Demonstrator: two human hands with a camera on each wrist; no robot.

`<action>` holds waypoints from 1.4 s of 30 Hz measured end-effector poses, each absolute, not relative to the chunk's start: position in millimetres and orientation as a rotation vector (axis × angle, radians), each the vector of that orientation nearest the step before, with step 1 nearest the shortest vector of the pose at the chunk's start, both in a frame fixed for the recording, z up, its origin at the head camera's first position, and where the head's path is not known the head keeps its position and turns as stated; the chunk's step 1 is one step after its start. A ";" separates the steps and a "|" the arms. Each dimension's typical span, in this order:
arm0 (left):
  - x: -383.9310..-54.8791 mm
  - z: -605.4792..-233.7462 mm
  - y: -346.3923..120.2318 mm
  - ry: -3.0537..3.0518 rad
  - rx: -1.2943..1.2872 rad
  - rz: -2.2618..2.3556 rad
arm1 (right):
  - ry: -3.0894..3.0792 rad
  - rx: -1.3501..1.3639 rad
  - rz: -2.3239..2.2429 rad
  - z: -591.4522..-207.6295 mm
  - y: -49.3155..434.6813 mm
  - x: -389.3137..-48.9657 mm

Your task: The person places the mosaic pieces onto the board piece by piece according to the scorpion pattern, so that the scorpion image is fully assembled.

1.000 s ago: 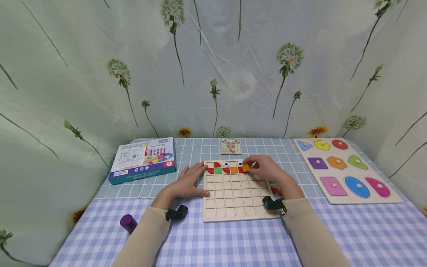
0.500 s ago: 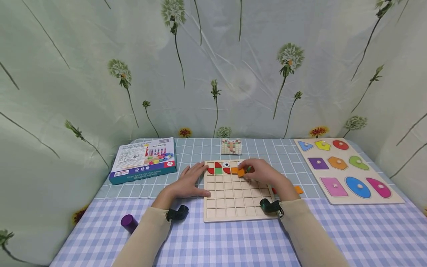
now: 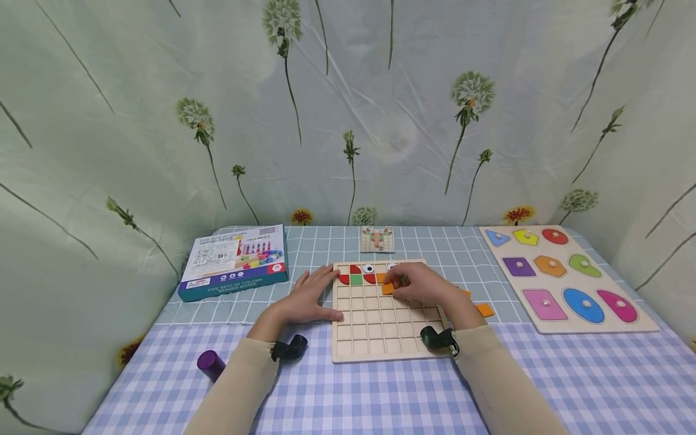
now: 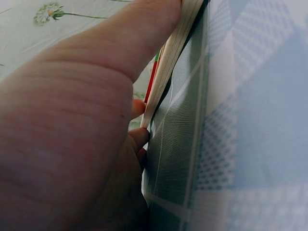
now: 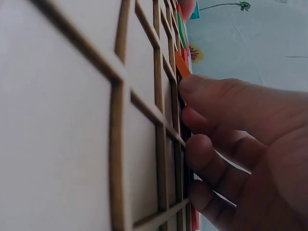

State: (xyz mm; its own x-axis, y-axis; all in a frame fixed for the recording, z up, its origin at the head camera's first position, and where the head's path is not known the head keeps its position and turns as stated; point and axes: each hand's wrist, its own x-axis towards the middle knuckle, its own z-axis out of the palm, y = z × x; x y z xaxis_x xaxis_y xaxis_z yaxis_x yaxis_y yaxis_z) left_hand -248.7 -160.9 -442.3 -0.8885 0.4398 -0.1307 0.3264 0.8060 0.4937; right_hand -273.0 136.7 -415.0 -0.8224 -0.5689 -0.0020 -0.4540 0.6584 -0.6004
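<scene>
A wooden grid board (image 3: pixel 375 348) lies in the middle of the table. Its far rows hold red, green, orange and eye-patterned tiles. My right hand (image 3: pixel 423 284) pinches an orange square tile (image 3: pixel 388 289) low over the third row from the far edge; in the right wrist view thumb and forefinger meet at the orange tile (image 5: pixel 182 64) while the other fingers hang close over the grid. My left hand (image 3: pixel 303 302) rests along the board's left side, fingers spread, thumb on its edge. The left wrist view shows the board's edge (image 4: pixel 185 36) against that thumb.
A pattern card (image 3: pixel 377 240) stands behind the board. To the right lies a shape puzzle (image 3: pixel 565 284) with knobs, and a loose orange tile (image 3: pixel 484 310) sits near my right wrist. A beaded-boxes package (image 3: pixel 234 261) and a purple cylinder (image 3: pixel 209 364) are on the left.
My right hand has carried the orange tile left and toward me, from the right part of the filled rows to the row below. My left hand stays put.
</scene>
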 end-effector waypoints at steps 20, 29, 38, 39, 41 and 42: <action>-249.2 -442.2 -161.6 2.759 0.598 0.678 | 2.652 -0.823 -0.909 -410.0 133.0 -268.3; -249.4 -441.4 -161.6 2.758 0.587 0.681 | 2.677 -0.675 -0.957 -401.5 147.8 -271.1; -249.9 -442.4 -160.8 2.759 0.589 0.684 | 2.731 -0.540 -0.927 -397.7 175.0 -277.1; -250.0 -442.5 -160.8 2.759 0.589 0.680 | 2.734 -0.540 -0.911 -398.2 178.4 -277.8; -250.0 -442.9 -160.8 2.761 0.591 0.677 | 2.744 -0.525 -0.885 -399.3 184.8 -279.3; -250.0 -443.1 -160.8 2.762 0.591 0.675 | 2.755 -0.537 -0.866 -399.2 187.8 -279.6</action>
State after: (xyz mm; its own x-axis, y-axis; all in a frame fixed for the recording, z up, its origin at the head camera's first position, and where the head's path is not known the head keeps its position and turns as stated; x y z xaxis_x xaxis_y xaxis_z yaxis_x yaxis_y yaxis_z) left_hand -250.0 -160.8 -443.1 -0.8903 0.4362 -0.1310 0.3266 0.8118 0.4841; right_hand -279.6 187.8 -399.2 -0.9130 -0.3993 -0.0837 -0.2797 0.7619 -0.5843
